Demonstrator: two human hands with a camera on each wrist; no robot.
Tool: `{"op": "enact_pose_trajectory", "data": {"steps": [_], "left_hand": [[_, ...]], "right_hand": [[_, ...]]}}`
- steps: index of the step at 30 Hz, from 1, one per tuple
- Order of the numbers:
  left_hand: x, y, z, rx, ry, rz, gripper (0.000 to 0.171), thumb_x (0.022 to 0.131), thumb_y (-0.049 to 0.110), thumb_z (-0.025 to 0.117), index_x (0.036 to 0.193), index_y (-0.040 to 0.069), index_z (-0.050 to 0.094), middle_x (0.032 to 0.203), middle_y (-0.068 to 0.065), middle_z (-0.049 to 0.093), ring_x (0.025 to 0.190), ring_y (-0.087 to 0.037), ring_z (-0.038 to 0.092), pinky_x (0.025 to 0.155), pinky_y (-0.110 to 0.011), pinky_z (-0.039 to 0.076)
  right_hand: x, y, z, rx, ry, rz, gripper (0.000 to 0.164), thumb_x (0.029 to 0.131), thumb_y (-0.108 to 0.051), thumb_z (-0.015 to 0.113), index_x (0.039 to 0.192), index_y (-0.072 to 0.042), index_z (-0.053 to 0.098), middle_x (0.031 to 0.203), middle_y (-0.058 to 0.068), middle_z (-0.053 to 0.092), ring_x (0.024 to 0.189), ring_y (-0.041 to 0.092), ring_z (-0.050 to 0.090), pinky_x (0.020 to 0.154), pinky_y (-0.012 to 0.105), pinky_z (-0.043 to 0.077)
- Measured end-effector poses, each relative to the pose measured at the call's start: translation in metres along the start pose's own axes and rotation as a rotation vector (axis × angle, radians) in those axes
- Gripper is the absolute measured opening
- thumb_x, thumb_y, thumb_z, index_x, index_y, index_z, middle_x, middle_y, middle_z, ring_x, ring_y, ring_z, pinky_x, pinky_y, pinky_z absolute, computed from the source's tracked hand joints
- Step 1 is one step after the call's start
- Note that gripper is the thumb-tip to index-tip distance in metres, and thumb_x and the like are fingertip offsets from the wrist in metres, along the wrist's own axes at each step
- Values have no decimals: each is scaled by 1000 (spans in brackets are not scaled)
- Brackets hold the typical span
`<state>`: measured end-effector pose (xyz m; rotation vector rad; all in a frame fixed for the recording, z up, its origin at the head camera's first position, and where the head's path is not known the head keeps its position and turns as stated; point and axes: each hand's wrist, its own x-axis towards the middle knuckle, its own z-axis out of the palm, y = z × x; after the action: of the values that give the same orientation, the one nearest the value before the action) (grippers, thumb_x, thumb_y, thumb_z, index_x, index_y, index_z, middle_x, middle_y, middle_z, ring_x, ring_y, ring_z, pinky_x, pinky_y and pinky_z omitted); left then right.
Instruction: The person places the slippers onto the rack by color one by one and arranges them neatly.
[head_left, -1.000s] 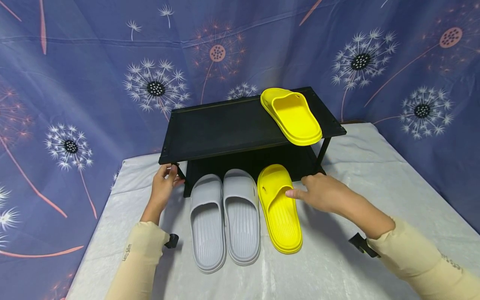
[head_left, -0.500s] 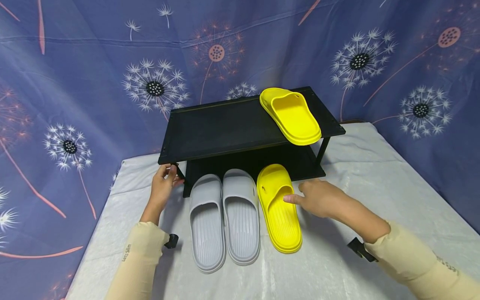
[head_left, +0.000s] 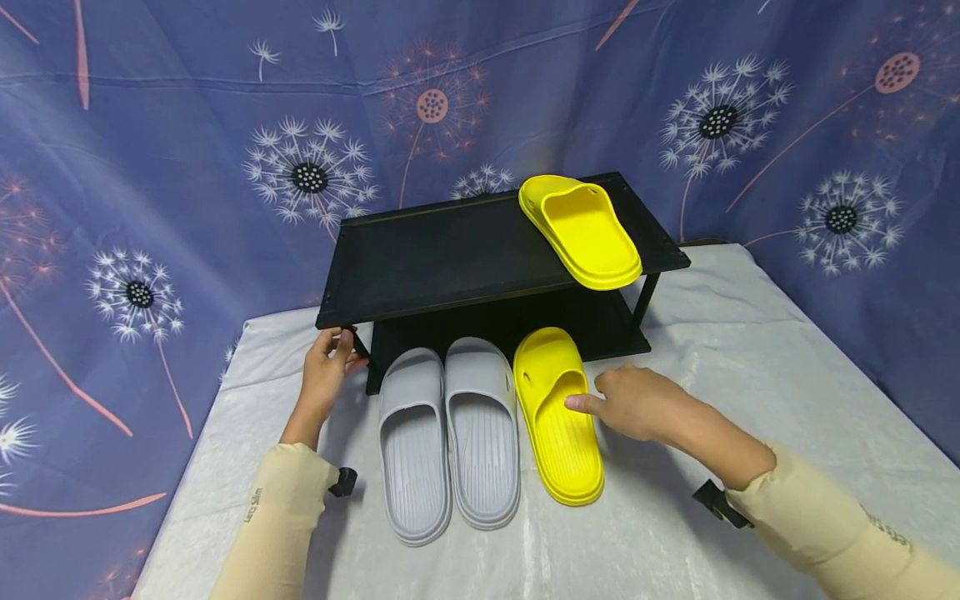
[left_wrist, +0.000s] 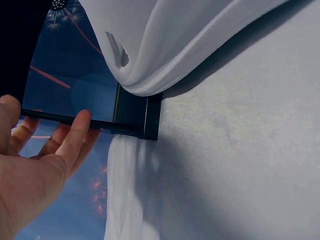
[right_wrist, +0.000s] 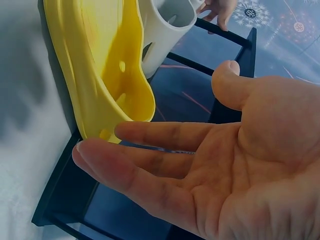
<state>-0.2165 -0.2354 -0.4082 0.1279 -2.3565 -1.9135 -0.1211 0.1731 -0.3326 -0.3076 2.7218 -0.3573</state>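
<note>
My left hand [head_left: 327, 367] holds the left-hand leg [left_wrist: 65, 119] of a black two-tier shoe rack [head_left: 442, 250], its fingers and thumb about the thin bar. The right hand [head_left: 637, 402] is beside a yellow slipper [head_left: 567, 425] on the cloth, holding nothing. In the right wrist view its fingers are extended and the thumb stands apart, with the slipper's toe [right_wrist: 112, 107] beyond the fingertips. From above, the thumb overlaps the slipper's opening; contact is unclear. Another yellow slipper [head_left: 588, 233] lies on the rack's upper shelf, toward the right. Two grey slippers [head_left: 417, 467] [head_left: 486, 458] lie side by side before the rack.
The rack's lower shelf [head_left: 607, 333] sits just behind the slippers' toes. A pale cloth [head_left: 675, 533] covers the table. Behind it hangs a blue curtain [head_left: 187, 208] with dandelion prints.
The right hand has drawn back slightly toward the person, away from the rack's right front corner. My left hand stays at the rack's leg, and the slippers have not moved.
</note>
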Motion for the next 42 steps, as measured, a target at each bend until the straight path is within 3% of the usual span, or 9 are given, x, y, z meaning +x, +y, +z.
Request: {"op": "enact_pose_trajectory", "data": {"steps": [11,17,24,32,36,40,42], "left_hand": [[-2,1,-1,33,-2,4,52,98,39,46,127,-4,43,118,-16,43,93,-24,63,87,-29,57],[-1,-2,-1,21,-5,33,52,97,39,47,125,-4,44,115,-14,44,92,-25,64,85,-29,57],[-1,-3,-1,2,-3,46,51,97,38,47,123,-6,45,113,-12,43,97,-34,64,85,-29,58],[-1,-1,-1,-5,-4,31,48,98,34,46,123,-6,45,115,-13,43,91,-25,65,88,-34,57],[-1,1,-1,-19,-15,7,43,99,30,45,123,-7,45,118,-14,42,94,-27,64,91,-37,55],[-1,1,-1,-4,-17,22,46,99,32,45,124,-7,44,118,-15,43,95,-29,64,90,-36,56],[-2,-1,-1,7,-15,49,49,99,35,45,124,-7,44,117,-15,43,95,-30,64,88,-34,57]], "right_hand": [[-1,-2,8,1,-20,8,54,91,-58,53,78,-6,60,68,5,52,61,21,49,52,30,42],[-1,-3,12,17,-36,14,55,91,-58,55,86,-4,63,70,5,54,63,21,51,54,32,43],[0,-4,13,-7,-49,10,68,90,-61,54,107,4,66,93,15,64,76,25,57,65,43,53],[1,-4,18,-5,-65,19,71,89,-63,53,111,3,65,99,17,65,83,27,60,70,46,54],[2,-4,19,-3,-61,23,73,89,-64,52,114,3,65,103,19,65,88,30,60,73,49,54],[3,-5,20,-2,-57,29,71,89,-64,53,111,3,65,99,16,65,83,27,59,71,47,54],[3,-6,21,5,-52,32,66,89,-62,53,102,1,67,89,13,63,76,25,58,65,42,53]]}}
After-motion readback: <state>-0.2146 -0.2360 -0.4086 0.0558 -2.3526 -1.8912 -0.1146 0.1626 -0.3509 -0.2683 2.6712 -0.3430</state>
